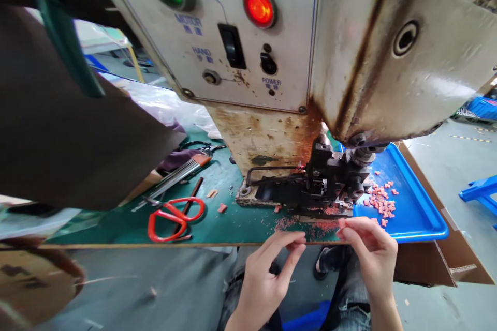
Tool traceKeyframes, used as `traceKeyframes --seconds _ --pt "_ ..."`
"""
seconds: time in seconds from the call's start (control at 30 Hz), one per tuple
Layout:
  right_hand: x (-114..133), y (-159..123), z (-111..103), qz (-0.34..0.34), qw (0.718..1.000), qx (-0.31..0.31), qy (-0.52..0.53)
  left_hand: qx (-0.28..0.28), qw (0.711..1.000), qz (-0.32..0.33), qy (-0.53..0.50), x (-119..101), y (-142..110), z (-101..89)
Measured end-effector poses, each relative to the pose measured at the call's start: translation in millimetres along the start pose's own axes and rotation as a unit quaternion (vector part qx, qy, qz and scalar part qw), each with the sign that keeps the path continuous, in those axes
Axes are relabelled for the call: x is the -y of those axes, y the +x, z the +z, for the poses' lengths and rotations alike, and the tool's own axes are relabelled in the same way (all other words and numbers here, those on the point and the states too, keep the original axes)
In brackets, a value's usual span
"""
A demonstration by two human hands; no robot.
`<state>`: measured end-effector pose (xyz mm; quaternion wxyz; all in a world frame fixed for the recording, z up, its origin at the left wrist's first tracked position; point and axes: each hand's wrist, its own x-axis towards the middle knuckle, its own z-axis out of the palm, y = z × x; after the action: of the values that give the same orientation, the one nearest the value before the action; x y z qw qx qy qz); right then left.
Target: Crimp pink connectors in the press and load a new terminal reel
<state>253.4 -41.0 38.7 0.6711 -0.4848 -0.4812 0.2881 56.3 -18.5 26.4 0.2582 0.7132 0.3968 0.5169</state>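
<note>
My right hand pinches a small pink piece between thumb and fingertips, just in front of the machine's black metal die. To its left, my left hand is closed in a pinch at the table's front edge. Whether anything sits between those fingertips is too small to tell. Pink crumbs are scattered on the green table below the die. Several similar pink pieces lie in a blue tray beside my right hand.
The press's worn control panel fills the upper middle, its red lamp lit. Orange-handled scissors and metal rods lie at the left. Cardboard stands under the tray. A dark sheet hangs at the left.
</note>
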Motion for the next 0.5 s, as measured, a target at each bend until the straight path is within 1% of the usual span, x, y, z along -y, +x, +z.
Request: traceKeyframes --seconds 0.1,0.2,0.37,0.43,0.5 --pt "-3.3 17.7 -3.6 -0.007 0.999 -0.031 -0.027 0.006 0.998 0.042 0.044 16.4 -0.5 4.3" --pt "-4.9 30.5 -0.5 -0.012 0.998 -0.027 -0.054 0.017 0.995 0.063 0.074 27.4 -2.5 7.5" --pt "-3.7 38.6 7.4 -0.03 0.99 -0.017 -0.138 0.028 0.992 0.078 0.092 34.6 -5.6 8.5" --pt "-3.5 39.4 6.2 -0.032 0.986 -0.027 -0.16 0.032 0.992 0.081 0.095 36.0 -6.3 7.8" --pt "-4.3 39.4 2.3 -0.032 0.985 -0.049 -0.16 0.033 0.992 0.083 0.094 37.0 -6.7 7.2"
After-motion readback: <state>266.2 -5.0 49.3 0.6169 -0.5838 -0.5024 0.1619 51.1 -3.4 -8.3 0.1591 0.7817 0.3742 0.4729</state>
